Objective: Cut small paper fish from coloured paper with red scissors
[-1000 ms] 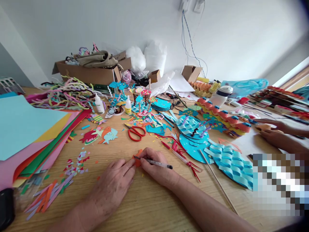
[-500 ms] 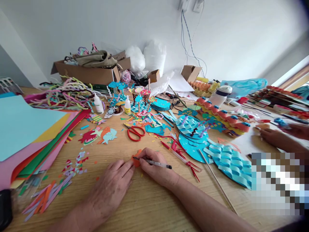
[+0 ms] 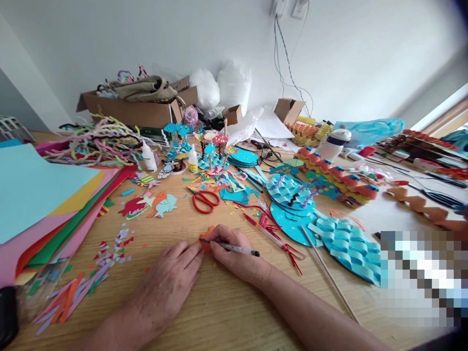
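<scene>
My right hand (image 3: 234, 251) is closed round a pen (image 3: 239, 249) with a clear barrel and black end. The pen's tip rests on a small orange paper cutout (image 3: 205, 245) lying on the wooden table. Beside it, my left hand (image 3: 171, 278) lies flat, fingers stretched, its fingertips at the cutout's left edge; no grip shows there. Part of the cutout is hidden by my fingers. Beyond my hands lie red-handled scissors (image 3: 205, 200), blades apart. Paper fish (image 3: 164, 204) in several colours lie to their left. A red pen (image 3: 261, 229) is right of my right hand.
Coloured paper sheets (image 3: 44, 190) are stacked at the left, near paper strips (image 3: 68, 300). Glue bottles (image 3: 149, 158) stand farther back. Woven blue paper discs (image 3: 349, 246) and a thin wooden stick (image 3: 329, 273) lie right. An orange egg-carton strip (image 3: 420, 207) lies far right.
Another person's hands at the far right have gone out of view, and the orange egg-carton strip there now shows. My own hands and the pen have hardly moved.
</scene>
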`<state>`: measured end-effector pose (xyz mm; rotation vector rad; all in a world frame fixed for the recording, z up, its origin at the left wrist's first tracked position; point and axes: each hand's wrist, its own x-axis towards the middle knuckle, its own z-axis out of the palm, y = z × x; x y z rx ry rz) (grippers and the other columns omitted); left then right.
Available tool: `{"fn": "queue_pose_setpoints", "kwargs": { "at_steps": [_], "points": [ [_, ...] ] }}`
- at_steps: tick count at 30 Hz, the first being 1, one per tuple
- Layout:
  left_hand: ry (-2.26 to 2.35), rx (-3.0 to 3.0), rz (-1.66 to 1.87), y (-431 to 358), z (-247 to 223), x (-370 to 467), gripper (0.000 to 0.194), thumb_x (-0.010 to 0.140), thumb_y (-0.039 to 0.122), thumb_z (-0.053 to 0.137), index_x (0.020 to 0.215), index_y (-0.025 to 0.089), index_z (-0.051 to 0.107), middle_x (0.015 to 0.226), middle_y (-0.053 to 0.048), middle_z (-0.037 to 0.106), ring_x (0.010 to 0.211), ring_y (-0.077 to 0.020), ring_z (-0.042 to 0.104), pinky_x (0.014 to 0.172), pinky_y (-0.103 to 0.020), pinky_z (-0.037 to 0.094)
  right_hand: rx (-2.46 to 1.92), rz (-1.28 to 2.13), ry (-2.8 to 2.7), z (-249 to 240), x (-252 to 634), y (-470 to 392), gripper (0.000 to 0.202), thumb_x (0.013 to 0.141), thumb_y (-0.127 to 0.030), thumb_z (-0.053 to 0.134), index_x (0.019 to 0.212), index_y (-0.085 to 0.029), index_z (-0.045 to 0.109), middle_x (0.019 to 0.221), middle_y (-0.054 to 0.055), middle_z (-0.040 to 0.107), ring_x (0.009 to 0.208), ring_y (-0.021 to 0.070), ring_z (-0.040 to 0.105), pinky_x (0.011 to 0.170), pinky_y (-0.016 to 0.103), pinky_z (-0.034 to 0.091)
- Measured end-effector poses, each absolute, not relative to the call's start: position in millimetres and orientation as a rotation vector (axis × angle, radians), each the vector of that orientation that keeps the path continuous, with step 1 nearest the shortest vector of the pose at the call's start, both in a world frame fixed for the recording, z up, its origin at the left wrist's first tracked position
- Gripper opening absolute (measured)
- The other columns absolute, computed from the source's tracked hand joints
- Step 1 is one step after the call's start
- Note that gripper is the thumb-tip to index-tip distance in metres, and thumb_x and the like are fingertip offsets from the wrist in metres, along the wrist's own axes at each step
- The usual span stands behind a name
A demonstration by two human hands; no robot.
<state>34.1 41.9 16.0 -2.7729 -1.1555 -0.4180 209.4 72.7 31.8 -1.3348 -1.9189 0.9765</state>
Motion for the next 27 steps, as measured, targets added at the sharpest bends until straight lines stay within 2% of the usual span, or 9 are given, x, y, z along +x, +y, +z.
{"fn": "queue_pose_setpoints", "kwargs": {
  "at_steps": [6, 20, 27],
  "points": [
    [-1.165, -2.808, -0.445, 42.7, 14.5, 32.6, 0.035, 0.085, 0.013, 0.036, 0.114, 0.017, 0.055, 0.109, -0.007, 0.063, 0.096, -0.0217, 0.055, 0.083, -0.038, 0.046, -1.346, 0.985, -1.93, 34.0, 210.2, 72.2, 0.015, 0.072, -0.01, 0.05, 0.078, -0.018, 0.061, 0.064, -0.004, 0.061, 0.052, 0.0077, 0.049, 0.048, 0.017, 0.036],
    [-1.165, -2.788, -0.426, 42.0, 14.7, 35.2, 0.032, 0.085, 0.011, 0.039, 0.111, 0.014, 0.058, 0.109, -0.007, 0.064, 0.093, -0.0238, 0.056, 0.078, -0.039, 0.046, -1.423, 0.922, -1.892, 33.5, 209.4, 73.7, 0.016, 0.071, -0.009, 0.049, 0.077, -0.016, 0.062, 0.061, -0.003, 0.059, 0.05, 0.0075, 0.048, 0.047, 0.017, 0.033],
    [-1.155, -2.806, -0.404, 42.2, 17.2, 34.4, 0.032, 0.085, 0.012, 0.039, 0.111, 0.013, 0.057, 0.109, -0.008, 0.063, 0.092, -0.0236, 0.055, 0.077, -0.039, 0.046, -1.366, 1.059, -1.653, 35.5, 212.9, 75.3, 0.013, 0.068, -0.009, 0.045, 0.072, -0.017, 0.056, 0.056, -0.005, 0.052, 0.048, 0.0076, 0.042, 0.046, 0.018, 0.032]
  ]
}}
